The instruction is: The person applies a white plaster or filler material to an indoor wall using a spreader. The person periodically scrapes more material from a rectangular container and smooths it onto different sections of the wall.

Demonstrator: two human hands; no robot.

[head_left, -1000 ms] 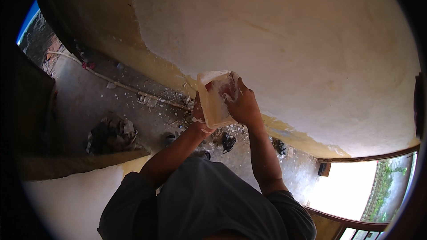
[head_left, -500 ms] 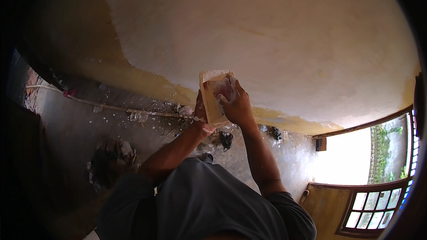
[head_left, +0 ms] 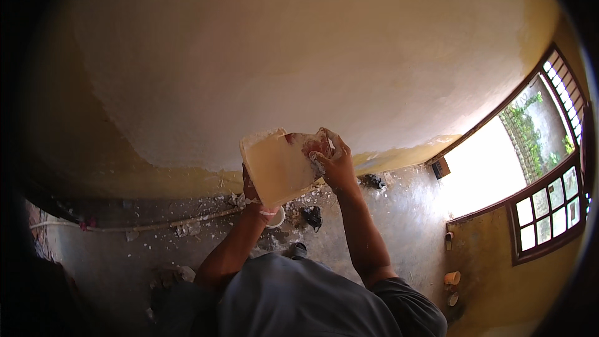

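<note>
A cream rectangular plastic tub [head_left: 274,171] is tilted in front of me, its smeared inside facing me. My left hand [head_left: 250,190] grips it from the left and below, most of its fingers hidden behind it. At the tub's upper right side, my right hand [head_left: 337,165] is closed on a reddish-brown flat scraper [head_left: 316,144] coated with pale putty. The scraper overlaps the tub's right rim; whether they touch, I cannot tell. Ahead rises a wall [head_left: 299,68] with a broad pale coat over yellowish paint.
Below my hands, a white bucket [head_left: 276,218] stands on the splattered floor beside a black plastic bag [head_left: 312,217]. Another black bag [head_left: 374,181] lies near the wall. A long pipe [head_left: 156,227] runs at left. On the right are a bright doorway [head_left: 477,175], a paned window [head_left: 548,212] and an orange container [head_left: 452,278].
The tub has swung left and turned its inside more fully toward me. The scraper has shifted from inside it to its right rim. My view has turned, bringing the bucket into sight.
</note>
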